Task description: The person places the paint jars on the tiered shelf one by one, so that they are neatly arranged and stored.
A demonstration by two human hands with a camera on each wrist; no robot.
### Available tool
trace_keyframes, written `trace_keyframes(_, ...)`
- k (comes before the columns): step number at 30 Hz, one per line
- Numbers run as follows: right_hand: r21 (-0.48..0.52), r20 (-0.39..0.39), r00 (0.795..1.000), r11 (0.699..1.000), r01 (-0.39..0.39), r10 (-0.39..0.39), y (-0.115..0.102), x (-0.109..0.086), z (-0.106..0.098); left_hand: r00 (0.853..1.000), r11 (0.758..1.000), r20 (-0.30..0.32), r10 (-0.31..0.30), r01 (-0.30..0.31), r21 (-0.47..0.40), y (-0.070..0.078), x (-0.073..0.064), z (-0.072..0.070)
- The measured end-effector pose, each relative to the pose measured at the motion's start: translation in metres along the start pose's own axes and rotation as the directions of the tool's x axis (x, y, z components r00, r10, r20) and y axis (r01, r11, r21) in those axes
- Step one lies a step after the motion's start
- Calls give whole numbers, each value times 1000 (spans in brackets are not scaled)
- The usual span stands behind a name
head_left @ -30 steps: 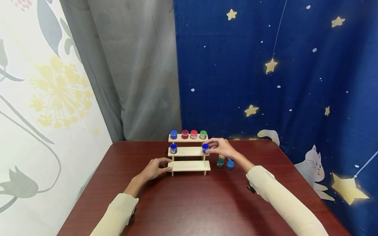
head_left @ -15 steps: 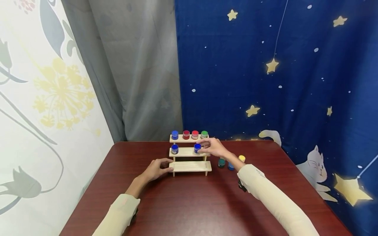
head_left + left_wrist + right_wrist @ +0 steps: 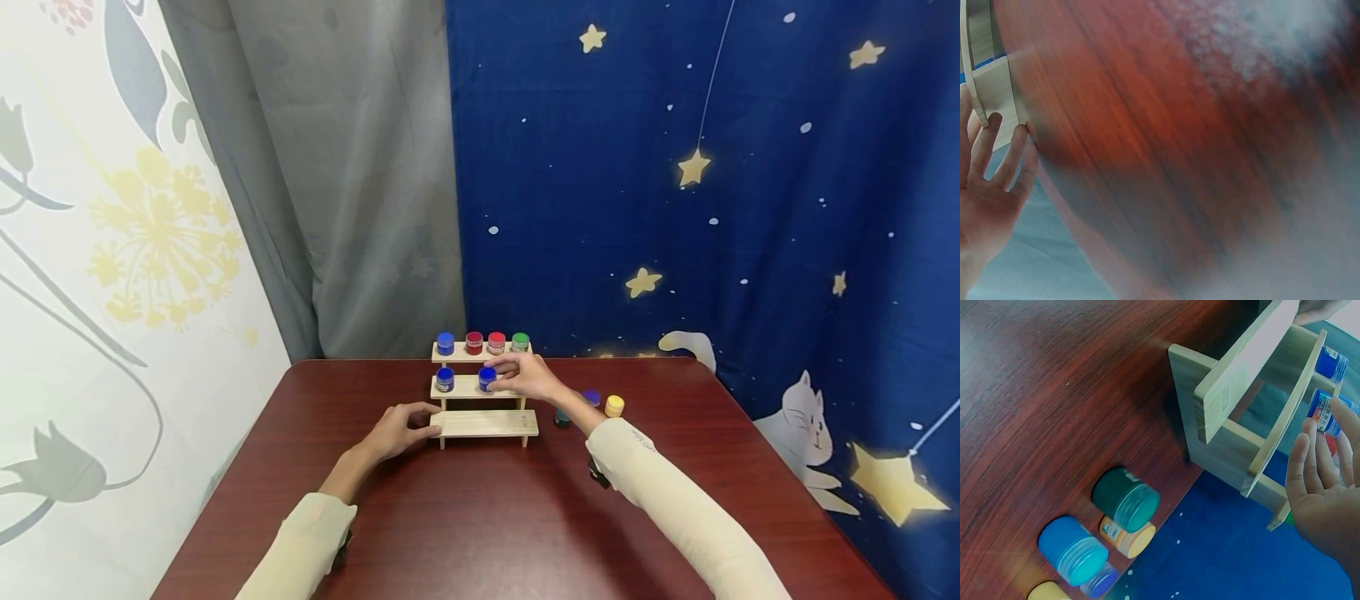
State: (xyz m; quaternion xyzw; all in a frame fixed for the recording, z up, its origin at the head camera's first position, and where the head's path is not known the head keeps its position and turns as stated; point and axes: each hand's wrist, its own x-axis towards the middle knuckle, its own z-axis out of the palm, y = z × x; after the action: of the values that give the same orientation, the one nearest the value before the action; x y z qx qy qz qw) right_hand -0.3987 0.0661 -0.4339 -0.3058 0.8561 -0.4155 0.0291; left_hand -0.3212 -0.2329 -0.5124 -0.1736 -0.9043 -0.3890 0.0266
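Note:
A three-tier wooden rack stands at the back of the table. My left hand grips the left end of its lowest shelf, thumb in front and fingers behind; in the left wrist view the fingertips reach the side panel. My right hand pinches a blue paint jar at the middle shelf. Another blue jar sits at that shelf's left end. Along the top shelf are a blue jar, a dark red jar, a red jar and a green jar.
Several jars stand on the table right of the rack: a dark green jar, an orange-yellow jar, a blue jar, a purple jar and a yellow jar. Behind the table hangs a blue star-patterned curtain.
My right hand has moved left along the middle shelf with the blue paint jar, from the right end toward the other blue jar. The left hand stays at the lowest shelf.

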Motion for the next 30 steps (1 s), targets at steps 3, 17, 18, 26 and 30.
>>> trace_keyframes(3, 34, 19, 1000, 999, -6, 6, -1, 4, 5, 1000, 1000, 2, -4, 4, -4, 0, 0, 0)
trace_keyframes(17, 113, 36, 999, 994, 6, -10, -6, 15, 23, 999, 999, 11, -36, 36, -5, -1, 1, 1)
trace_keyframes(18, 113, 35, 999, 994, 7, -11, -6, 15, 24, 999, 999, 12, -37, 37, -5, -1, 1, 1)
trace_keyframes(26, 69, 14, 1000, 998, -2, 1, -11, 20, 29, 1000, 1000, 8, -26, 26, -4, -1, 1, 1)
trace_keyframes(30, 57, 15, 999, 998, -32, 31, -11, 22, 30, 1000, 1000, 12, -17, 17, -1, -1, 1, -1)
